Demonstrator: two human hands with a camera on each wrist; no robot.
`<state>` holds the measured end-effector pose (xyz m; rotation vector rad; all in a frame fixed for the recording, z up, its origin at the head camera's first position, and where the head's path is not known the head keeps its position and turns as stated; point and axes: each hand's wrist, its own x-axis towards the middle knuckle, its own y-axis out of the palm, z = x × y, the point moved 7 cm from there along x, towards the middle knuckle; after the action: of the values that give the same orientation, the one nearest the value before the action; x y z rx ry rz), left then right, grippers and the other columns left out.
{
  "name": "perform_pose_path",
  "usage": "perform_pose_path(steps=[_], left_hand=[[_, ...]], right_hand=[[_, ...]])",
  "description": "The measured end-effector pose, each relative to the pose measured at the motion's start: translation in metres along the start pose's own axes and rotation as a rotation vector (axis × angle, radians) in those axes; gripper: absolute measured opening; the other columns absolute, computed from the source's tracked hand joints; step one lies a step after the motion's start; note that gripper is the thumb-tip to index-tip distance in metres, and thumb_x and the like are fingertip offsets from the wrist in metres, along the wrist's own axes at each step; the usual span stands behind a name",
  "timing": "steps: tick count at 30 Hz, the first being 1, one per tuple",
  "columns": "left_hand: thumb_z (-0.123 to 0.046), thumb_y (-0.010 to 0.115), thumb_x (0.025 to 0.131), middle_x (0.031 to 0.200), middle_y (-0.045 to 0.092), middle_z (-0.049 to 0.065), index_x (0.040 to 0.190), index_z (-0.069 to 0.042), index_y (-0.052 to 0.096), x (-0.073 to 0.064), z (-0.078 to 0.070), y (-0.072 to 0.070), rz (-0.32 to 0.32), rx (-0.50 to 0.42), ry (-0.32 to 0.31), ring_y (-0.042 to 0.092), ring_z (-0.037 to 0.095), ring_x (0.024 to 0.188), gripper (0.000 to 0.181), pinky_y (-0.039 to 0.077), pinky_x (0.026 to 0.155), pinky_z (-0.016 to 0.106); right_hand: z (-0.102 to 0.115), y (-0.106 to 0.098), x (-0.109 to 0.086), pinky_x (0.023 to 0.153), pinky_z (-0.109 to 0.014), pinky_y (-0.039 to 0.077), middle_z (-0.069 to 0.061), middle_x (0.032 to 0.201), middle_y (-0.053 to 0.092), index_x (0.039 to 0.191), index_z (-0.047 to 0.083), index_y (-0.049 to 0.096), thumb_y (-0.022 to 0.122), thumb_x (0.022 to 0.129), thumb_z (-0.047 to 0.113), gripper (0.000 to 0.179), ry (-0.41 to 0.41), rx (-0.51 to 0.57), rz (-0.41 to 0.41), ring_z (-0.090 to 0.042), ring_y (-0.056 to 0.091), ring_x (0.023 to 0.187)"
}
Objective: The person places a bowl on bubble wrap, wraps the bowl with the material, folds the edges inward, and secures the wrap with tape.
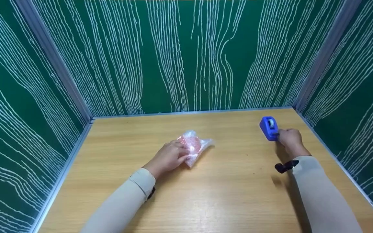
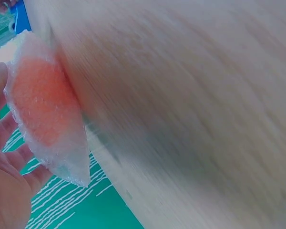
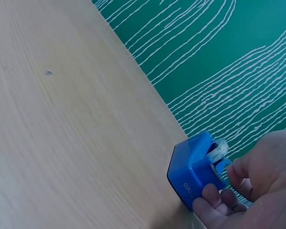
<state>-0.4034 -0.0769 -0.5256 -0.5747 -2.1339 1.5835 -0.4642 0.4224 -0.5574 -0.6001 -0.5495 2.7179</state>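
Observation:
A pinkish-orange thing wrapped in clear bubble wrap [image 1: 193, 144] lies on the table left of the far middle. My left hand [image 1: 171, 156] holds it from its left side, and in the left wrist view the fingers [image 2: 24, 155] curve along the wrap. What is inside shows only as a blurred orange shape. Toward the far right stands a blue tape dispenser [image 1: 267, 128] with a roll of clear tape [image 3: 218, 149] in it. My right hand [image 1: 290, 139] is at its front end; thumb and forefinger pinch by the cutter, while other fingers touch the dispenser's body.
The wooden table [image 1: 219, 194] is enclosed by green walls [image 1: 186, 58] with white wavy lines at the back and both sides. Metal posts rise at the back corners. A dark strap device [image 1: 287, 166] sits on my right wrist.

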Motion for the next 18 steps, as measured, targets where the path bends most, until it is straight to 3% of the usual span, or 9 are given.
perform_pose_path(steps=[5, 18], left_hand=[[-0.046, 0.07, 0.113, 0.156, 0.072, 0.0, 0.144, -0.023, 0.081, -0.002, 0.003, 0.001, 0.021, -0.019, -0.027, 0.057, 0.026, 0.157, 0.04, 0.039, 0.138, 0.052], [-0.046, 0.069, 0.114, 0.158, 0.071, 0.0, 0.145, -0.025, 0.08, -0.001, 0.002, 0.002, 0.035, -0.036, -0.036, 0.054, 0.026, 0.16, 0.039, 0.038, 0.139, 0.052]], right_hand=[[-0.006, 0.0, 0.001, 0.142, -0.064, 0.023, -0.031, 0.181, 0.034, 0.177, -0.008, 0.013, 0.029, 0.123, 0.03, 0.068, 0.026, -0.012, 0.0, -0.043, 0.039, 0.16], [-0.012, -0.005, 0.001, 0.142, -0.063, 0.021, -0.027, 0.18, 0.035, 0.18, -0.003, 0.006, 0.029, 0.125, 0.034, 0.07, 0.044, 0.019, 0.081, -0.042, 0.037, 0.157]])
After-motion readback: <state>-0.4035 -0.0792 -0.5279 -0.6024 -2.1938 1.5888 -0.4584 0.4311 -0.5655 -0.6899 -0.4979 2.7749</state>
